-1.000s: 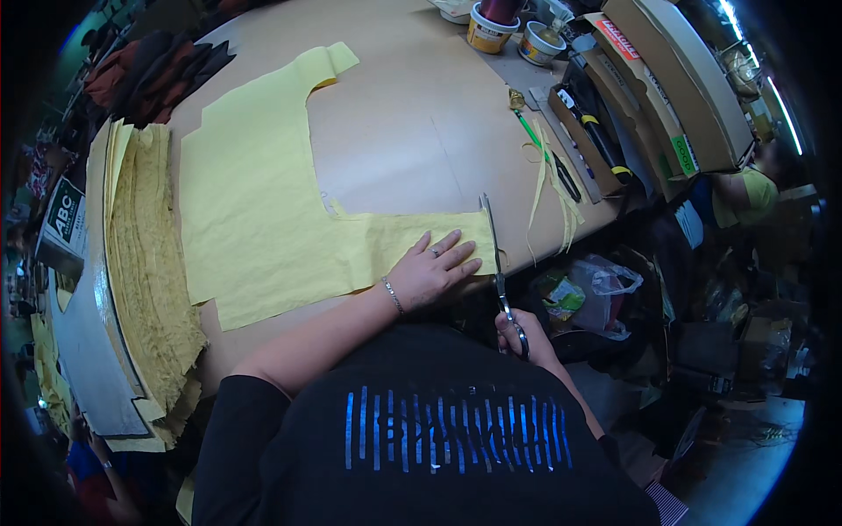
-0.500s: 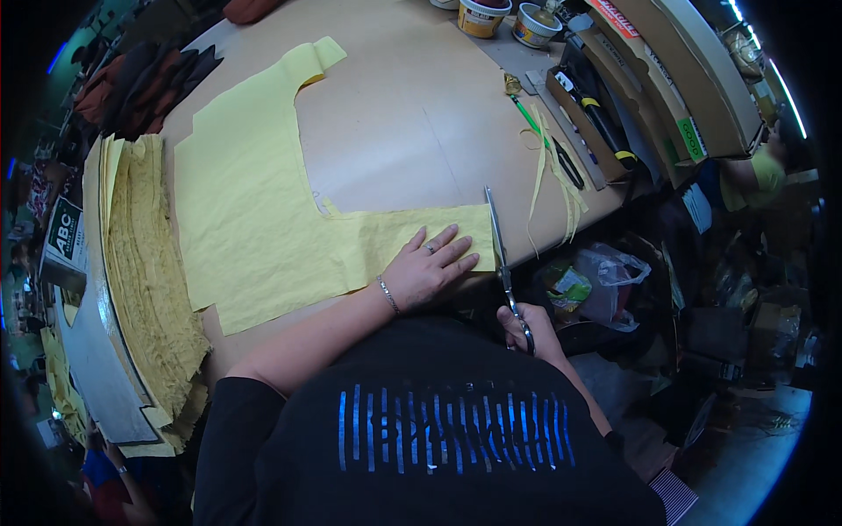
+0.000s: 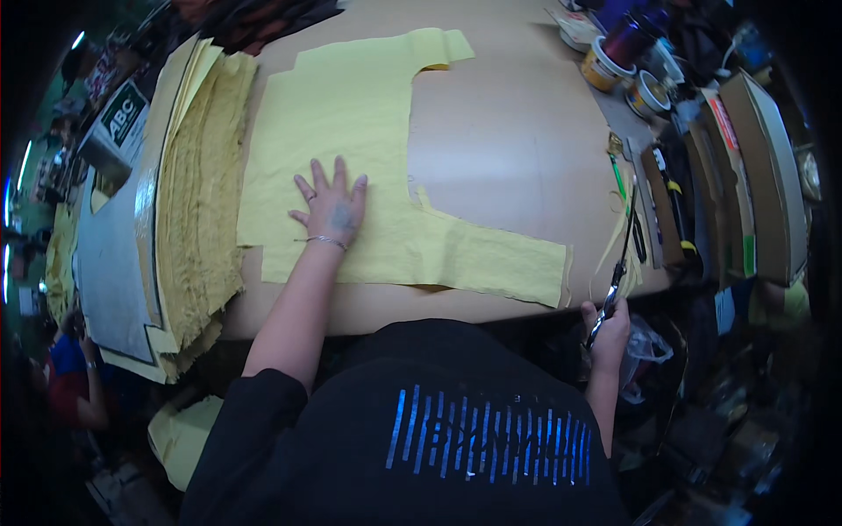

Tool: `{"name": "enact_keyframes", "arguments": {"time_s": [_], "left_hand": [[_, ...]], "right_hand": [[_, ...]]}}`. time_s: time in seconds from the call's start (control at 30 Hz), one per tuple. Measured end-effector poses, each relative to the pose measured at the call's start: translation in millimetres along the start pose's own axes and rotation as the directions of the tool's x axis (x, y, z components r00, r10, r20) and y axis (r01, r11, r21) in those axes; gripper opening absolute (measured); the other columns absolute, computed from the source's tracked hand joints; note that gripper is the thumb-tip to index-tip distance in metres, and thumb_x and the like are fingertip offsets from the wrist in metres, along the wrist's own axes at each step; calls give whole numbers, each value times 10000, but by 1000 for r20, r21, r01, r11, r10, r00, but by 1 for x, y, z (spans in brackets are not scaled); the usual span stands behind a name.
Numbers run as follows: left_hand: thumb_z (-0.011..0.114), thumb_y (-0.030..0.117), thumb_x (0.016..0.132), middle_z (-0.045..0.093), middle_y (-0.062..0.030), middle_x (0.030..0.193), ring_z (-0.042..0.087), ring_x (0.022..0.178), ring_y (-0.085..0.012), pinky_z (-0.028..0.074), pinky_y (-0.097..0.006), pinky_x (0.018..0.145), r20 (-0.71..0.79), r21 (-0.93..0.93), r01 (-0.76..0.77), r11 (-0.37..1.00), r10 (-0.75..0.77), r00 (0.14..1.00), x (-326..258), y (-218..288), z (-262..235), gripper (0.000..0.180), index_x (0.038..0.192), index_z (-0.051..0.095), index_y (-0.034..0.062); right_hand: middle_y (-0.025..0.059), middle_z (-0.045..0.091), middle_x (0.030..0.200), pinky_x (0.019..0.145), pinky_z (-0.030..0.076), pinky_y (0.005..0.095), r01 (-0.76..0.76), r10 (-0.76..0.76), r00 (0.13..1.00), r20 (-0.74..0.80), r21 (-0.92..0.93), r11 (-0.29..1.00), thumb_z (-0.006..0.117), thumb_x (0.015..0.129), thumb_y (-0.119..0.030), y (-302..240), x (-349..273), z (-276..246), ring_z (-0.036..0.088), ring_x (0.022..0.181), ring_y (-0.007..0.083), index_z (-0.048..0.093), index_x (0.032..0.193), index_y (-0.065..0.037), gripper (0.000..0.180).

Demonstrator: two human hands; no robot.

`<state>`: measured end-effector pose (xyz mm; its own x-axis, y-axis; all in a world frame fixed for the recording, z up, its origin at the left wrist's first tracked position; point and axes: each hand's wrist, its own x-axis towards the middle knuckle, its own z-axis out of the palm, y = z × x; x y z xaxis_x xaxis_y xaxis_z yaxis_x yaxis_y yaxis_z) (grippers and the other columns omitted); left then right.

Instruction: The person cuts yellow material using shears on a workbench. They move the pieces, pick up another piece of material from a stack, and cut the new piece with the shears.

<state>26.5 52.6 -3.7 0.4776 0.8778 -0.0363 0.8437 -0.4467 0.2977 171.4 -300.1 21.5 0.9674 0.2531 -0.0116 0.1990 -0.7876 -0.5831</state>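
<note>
Place: tailoring or garment-cutting workshop | Evidence: wide brown cutting table [image 3: 500, 158] bearing a cut yellow fabric piece [image 3: 351, 149] | thick stack of matching yellow fabric layers [image 3: 197, 219] along the left edge | long scissors [image 3: 614, 294] | tins and pots [image 3: 623, 61] and cardboard boxes [image 3: 745, 167] crowding the right side.

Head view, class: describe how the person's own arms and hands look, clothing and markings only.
Both hands are bare, no gloves. The left hand has a thin silver bracelet at the wrist and a dark mark on its back. A black sleeve ends near the elbow, leaving the forearm uncovered. The right hand shows no jewellery.
</note>
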Motion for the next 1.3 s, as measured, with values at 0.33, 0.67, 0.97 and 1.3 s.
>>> {"name": "enact_keyframes", "arguments": {"time_s": [0.33,0.67,0.97,1.3], "left_hand": [[357,641,760,153,-10,1405,57,1295,-312,101,-655,943,199,171,-524,834,492,848,132,2,1,630,1300,289,323],[358,597,789,207,-8,1389,118,1293,-272,129,-607,977,276,184,-803,567,754,596,247,14,5,596,1295,308,286],[626,358,720,525,-75,1093,448,1090,-252,335,-518,874,-514,-314,-673,670,476,714,129,-24,7,337,946,584,112],[630,282,701,507,-48,1114,423,1128,-219,298,-480,917,-51,-81,-614,785,612,790,-93,-23,-5,332,990,565,132]], "right_hand": [[101,525,599,560,409,346,31,-26,998,56,-90,995,776,579,-296,-32,18,9,496,557,235,503,750,1,438],[56,547,650,570,422,266,-331,253,800,544,49,942,723,638,-127,-70,-69,6,502,606,98,531,771,29,281],[2,527,628,538,391,227,-327,96,667,738,175,929,706,693,-239,-64,-60,25,475,588,66,547,786,6,308],[-51,360,527,442,301,228,-179,-91,497,863,205,962,651,711,-448,-56,-13,19,327,503,48,442,617,-57,453]]}}
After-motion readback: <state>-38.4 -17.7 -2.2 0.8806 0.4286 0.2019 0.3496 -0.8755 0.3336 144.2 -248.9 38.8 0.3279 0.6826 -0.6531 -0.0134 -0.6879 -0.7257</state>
